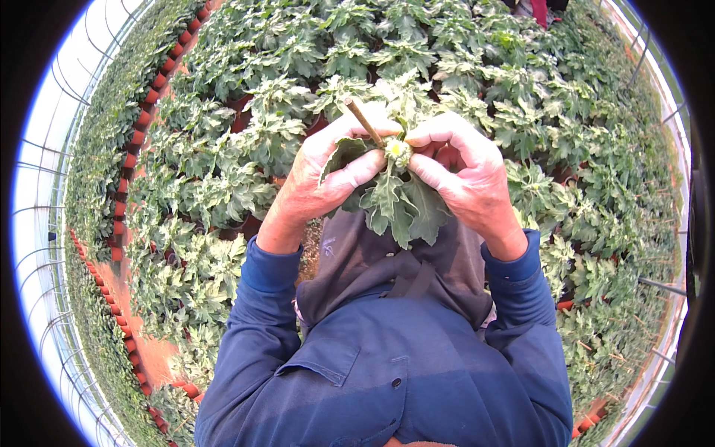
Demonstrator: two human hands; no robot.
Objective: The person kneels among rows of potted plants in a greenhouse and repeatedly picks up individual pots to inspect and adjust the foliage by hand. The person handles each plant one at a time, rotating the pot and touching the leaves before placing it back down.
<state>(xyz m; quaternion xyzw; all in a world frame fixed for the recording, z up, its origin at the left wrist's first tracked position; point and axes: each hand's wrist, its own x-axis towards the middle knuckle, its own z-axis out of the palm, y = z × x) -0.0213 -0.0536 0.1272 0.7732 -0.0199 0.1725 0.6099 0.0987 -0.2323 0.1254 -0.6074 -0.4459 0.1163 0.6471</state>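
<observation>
Just in front of my waist, both hands meet around a chrysanthemum bud (397, 150) with a yellow-green centre. My left hand (327, 173) grips a leafy chrysanthemum shoot between thumb and fingers at the bud's left side. A thin brown stick or bare stem (364, 122) slants up out of this grip. One leaf curls over the left thumb. Touching the bud's right side, my right hand (466, 159) has its thumb and forefinger brought close together; whatever lies between those tips is hidden. Broad green leaves (399, 209) hang below the bud. Whitish residue coats the fingers of both hands.
Dense potted chrysanthemums (313, 50) surround me on all sides. Rows of red-brown pots (138, 137) line a bare soil path (148, 329) to the left. Metal hoops of a greenhouse (42, 208) curve along the left rim. Part of another person (539, 11) shows at the top right.
</observation>
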